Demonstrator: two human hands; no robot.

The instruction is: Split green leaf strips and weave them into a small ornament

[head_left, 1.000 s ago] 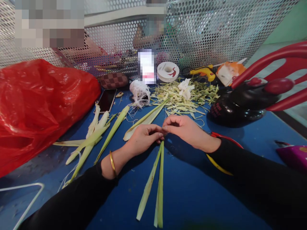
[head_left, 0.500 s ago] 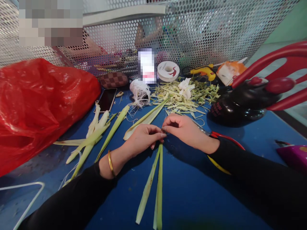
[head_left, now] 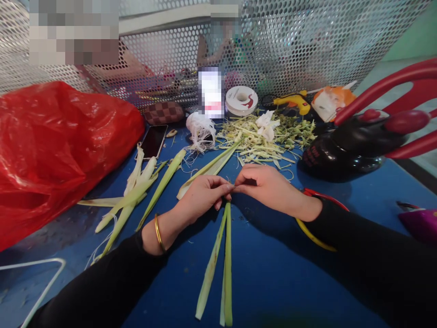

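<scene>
My left hand (head_left: 201, 196) is closed in a pinch at the upper end of long pale green leaf strips (head_left: 228, 269), which hang toward me over the blue table. My right hand (head_left: 268, 187) pinches right beside the left fingertips; what lies between its fingers is too small to make out. Just behind the left hand lies another folded leaf (head_left: 213, 169). Under my right wrist, a tool with red and yellow handles (head_left: 317, 237) is partly hidden by the sleeve.
Leaf pieces (head_left: 126, 205) and a red plastic bag (head_left: 68, 155) lie left. Behind are a phone (head_left: 155, 141), tangled white thread (head_left: 202, 132), plant trimmings (head_left: 254, 143), a ribbon spool (head_left: 241, 100) and a yellow glue gun (head_left: 295, 102). A black, red-armed object (head_left: 341, 155) stands right.
My right fingertips have come down slightly and closed in on the left fingertips, and the right wrist has shifted a little to the right. The leaf strips stay almost in place.
</scene>
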